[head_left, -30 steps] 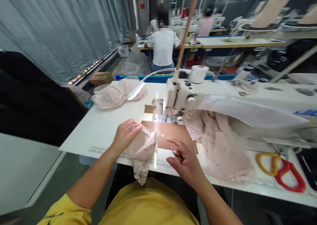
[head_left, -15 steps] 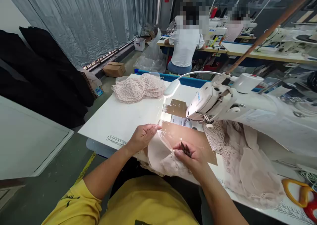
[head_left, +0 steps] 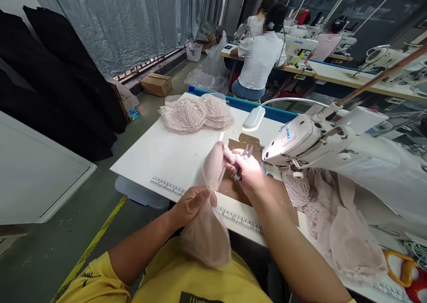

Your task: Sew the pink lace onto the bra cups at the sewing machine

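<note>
Head view: both hands' fingers pinch a pink garment (head_left: 213, 169) above the white table (head_left: 173, 156) beside grey curtains (head_left: 133, 22).

Table (head_left: 173, 160) runs across the middle; sewing machine (head_left: 336, 151) on its right half, lamp (head_left: 253, 118) hanging over the table just left of the machine head. Pile of lace pieces (head_left: 196, 112) at the far left corner. Loose fabric (head_left: 336, 232) heaped under and before the machine. Scissors (head_left: 405, 269) at the near right edge. Left hand (head_left: 193, 203) at the near edge, right hand (head_left: 245, 169) further in, a fabric piece (head_left: 210, 205) held between them; something small, likely snips (head_left: 246, 151), in the right. Box (head_left: 156, 84) on the floor left of the table. A person (head_left: 258, 60) sits behind it.
</note>
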`<action>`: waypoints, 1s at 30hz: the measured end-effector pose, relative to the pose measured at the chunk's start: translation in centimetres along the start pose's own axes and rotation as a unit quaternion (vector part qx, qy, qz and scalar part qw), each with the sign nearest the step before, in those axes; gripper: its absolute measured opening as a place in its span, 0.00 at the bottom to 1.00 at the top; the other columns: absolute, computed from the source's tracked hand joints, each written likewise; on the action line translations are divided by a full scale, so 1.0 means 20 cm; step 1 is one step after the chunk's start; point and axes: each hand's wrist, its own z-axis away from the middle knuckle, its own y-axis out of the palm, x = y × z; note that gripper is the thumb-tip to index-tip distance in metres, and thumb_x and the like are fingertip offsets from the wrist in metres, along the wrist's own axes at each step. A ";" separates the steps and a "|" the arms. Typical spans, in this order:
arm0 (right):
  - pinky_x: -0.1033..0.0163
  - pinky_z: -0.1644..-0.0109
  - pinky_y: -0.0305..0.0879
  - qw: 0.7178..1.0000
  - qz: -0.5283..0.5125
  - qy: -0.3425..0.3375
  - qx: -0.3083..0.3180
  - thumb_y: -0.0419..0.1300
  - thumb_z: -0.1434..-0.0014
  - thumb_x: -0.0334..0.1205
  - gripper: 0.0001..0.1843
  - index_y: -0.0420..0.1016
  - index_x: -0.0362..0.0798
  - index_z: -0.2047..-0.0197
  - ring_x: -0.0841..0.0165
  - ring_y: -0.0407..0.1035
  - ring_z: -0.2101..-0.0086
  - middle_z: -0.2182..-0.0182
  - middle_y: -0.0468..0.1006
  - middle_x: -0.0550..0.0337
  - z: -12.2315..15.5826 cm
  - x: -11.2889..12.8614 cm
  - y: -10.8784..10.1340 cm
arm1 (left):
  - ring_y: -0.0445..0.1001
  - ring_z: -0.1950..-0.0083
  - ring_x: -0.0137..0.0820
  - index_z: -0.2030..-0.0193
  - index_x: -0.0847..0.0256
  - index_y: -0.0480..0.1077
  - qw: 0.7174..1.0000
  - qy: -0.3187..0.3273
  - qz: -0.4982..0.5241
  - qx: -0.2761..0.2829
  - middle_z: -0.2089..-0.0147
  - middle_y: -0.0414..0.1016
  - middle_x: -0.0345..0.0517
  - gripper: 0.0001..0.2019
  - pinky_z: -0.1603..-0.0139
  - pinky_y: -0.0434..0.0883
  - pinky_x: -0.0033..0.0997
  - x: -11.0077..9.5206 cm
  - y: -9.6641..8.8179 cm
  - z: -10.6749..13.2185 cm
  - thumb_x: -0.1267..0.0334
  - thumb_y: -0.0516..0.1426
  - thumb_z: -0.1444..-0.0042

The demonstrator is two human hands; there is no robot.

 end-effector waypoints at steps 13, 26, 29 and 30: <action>0.59 0.61 0.68 0.907 0.356 0.012 0.225 0.41 0.34 0.57 0.29 0.70 0.50 0.43 0.65 0.70 0.66 0.67 0.77 0.56 0.22 0.07 -0.16 | 0.71 0.53 0.36 0.62 0.65 0.73 0.991 0.027 -0.127 0.039 0.62 0.74 0.46 0.11 0.51 0.65 0.33 -0.11 -0.19 -0.05 0.58 0.61 0.46; 0.55 0.51 0.68 0.923 0.243 -0.006 0.298 0.56 0.39 0.52 0.19 0.78 0.52 0.51 0.59 0.72 0.56 0.59 0.81 0.57 0.22 -0.04 -0.02 | 0.73 0.53 0.35 0.53 0.65 0.71 0.993 -0.006 -0.084 0.088 0.57 0.75 0.47 0.17 0.54 0.68 0.29 -0.10 -0.16 -0.09 0.62 0.64 0.49; 0.55 0.54 0.70 0.919 0.289 -0.038 0.264 0.55 0.39 0.52 0.20 0.78 0.51 0.51 0.60 0.74 0.58 0.58 0.81 0.55 0.25 -0.03 -0.07 | 0.72 0.50 0.38 0.46 0.64 0.69 0.991 -0.023 -0.109 0.073 0.54 0.76 0.49 0.24 0.50 0.67 0.32 -0.09 -0.17 -0.08 0.59 0.64 0.49; 0.55 0.54 0.70 0.913 0.325 -0.053 0.242 0.55 0.39 0.52 0.20 0.78 0.52 0.51 0.60 0.74 0.58 0.57 0.80 0.55 0.25 -0.03 -0.12 | 0.73 0.50 0.37 0.45 0.65 0.68 0.990 -0.033 -0.121 0.071 0.54 0.77 0.49 0.24 0.49 0.67 0.33 -0.09 -0.17 -0.07 0.58 0.63 0.48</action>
